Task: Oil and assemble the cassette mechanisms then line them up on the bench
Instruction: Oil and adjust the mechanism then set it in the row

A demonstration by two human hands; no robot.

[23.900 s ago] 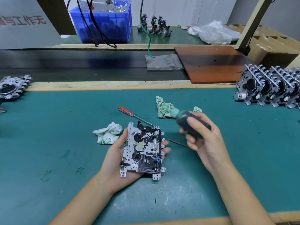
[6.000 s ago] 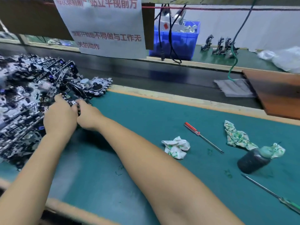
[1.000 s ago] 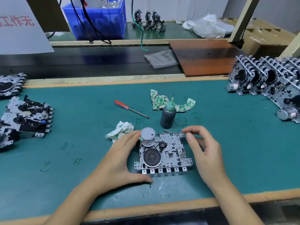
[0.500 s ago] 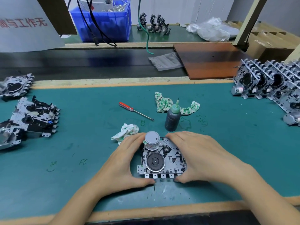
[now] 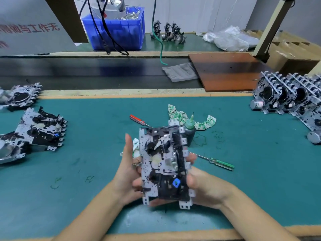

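Observation:
I hold a silver and black cassette mechanism (image 5: 164,164) upright above the green bench mat (image 5: 251,167), its lever side facing me. My left hand (image 5: 127,171) supports its left edge, fingers behind it and thumb pointing up. My right hand (image 5: 203,185) grips its right edge, fingertips wrapped over the rim. A dark oil bottle (image 5: 190,129) with a green nozzle stands just behind the mechanism. Finished mechanisms (image 5: 286,96) stand in a row at the right. Loose mechanisms (image 5: 41,129) lie flat at the left.
A red-handled screwdriver (image 5: 138,119) and a green-handled one (image 5: 218,162) lie on the mat. Patterned rags (image 5: 180,115) lie by the bottle, another rag (image 5: 136,146) behind the mechanism. Beyond the mat runs a black conveyor belt (image 5: 86,72), carrying a brown board (image 5: 227,70).
The mechanism lay flat on the mat, motor side up, under both hands. Now it is lifted, flipped and turned on end, with its lever side toward me.

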